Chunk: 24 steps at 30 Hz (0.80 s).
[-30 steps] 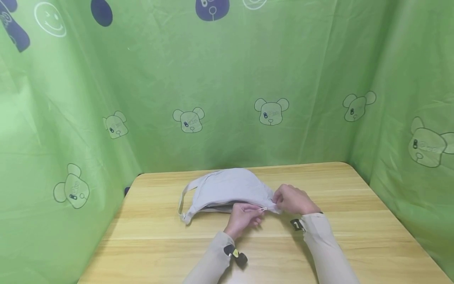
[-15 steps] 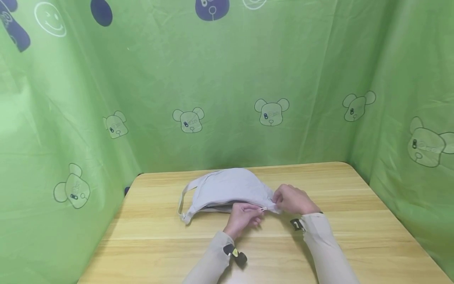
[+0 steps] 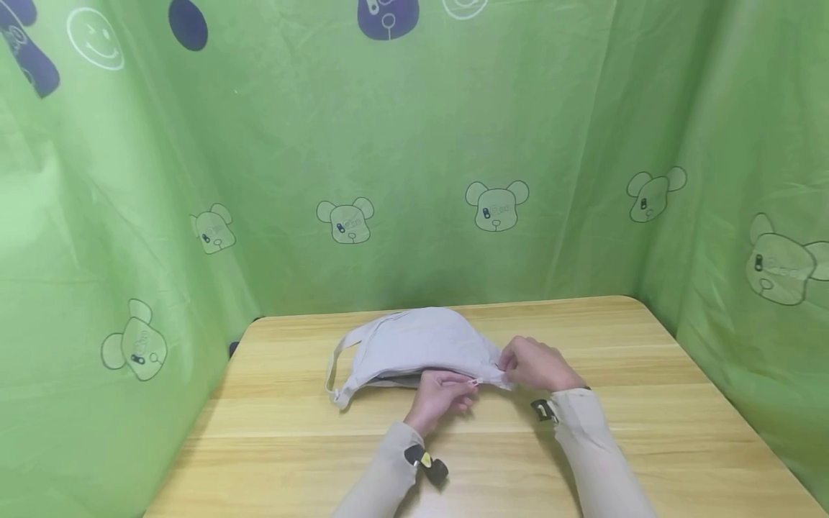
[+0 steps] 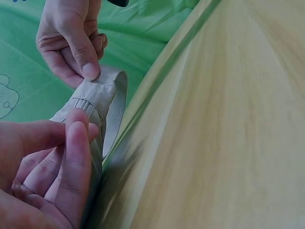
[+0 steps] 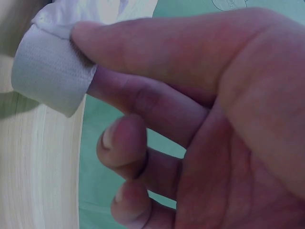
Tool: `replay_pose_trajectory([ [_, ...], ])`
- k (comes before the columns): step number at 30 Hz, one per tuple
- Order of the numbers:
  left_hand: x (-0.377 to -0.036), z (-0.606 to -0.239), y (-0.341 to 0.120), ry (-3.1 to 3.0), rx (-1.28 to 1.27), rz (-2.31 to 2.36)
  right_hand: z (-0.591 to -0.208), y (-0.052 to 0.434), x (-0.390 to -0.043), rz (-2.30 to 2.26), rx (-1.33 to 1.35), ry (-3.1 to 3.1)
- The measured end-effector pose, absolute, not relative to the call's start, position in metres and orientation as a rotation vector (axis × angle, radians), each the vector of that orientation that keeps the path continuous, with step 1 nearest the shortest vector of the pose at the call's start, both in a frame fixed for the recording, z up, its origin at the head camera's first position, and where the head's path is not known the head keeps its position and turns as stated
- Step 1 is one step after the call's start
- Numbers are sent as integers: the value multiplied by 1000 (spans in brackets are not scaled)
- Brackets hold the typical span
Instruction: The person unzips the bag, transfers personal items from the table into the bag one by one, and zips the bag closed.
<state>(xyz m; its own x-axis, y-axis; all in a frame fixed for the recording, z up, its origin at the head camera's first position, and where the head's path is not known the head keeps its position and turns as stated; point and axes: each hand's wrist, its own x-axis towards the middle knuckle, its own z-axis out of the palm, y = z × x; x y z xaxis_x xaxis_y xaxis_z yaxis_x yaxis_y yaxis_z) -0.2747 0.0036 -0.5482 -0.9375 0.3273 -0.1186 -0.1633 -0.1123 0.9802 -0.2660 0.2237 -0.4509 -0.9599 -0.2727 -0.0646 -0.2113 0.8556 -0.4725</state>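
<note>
Grey sling bag (image 3: 414,344) — lies flat near the desk's (image 3: 648,432) far edge. Left hand (image 3: 440,399) — fingertips pinched on the zipper pull (image 3: 478,382). Right hand (image 3: 534,363) — thumb and forefinger pinch the bag's right end.

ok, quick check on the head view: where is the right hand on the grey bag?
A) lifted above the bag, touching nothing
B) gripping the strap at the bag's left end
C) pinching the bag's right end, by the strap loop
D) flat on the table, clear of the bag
C: the right hand pinches the right end of the grey bag at its strap loop, while the left hand pinches the zipper pull beside it.
</note>
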Motion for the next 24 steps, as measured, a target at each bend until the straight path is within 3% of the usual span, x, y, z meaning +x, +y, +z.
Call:
replay_pose_trajectory([
  [24,-278,-546,-5,1842,150,2120,-449,225,-265,-704,-377,2904],
])
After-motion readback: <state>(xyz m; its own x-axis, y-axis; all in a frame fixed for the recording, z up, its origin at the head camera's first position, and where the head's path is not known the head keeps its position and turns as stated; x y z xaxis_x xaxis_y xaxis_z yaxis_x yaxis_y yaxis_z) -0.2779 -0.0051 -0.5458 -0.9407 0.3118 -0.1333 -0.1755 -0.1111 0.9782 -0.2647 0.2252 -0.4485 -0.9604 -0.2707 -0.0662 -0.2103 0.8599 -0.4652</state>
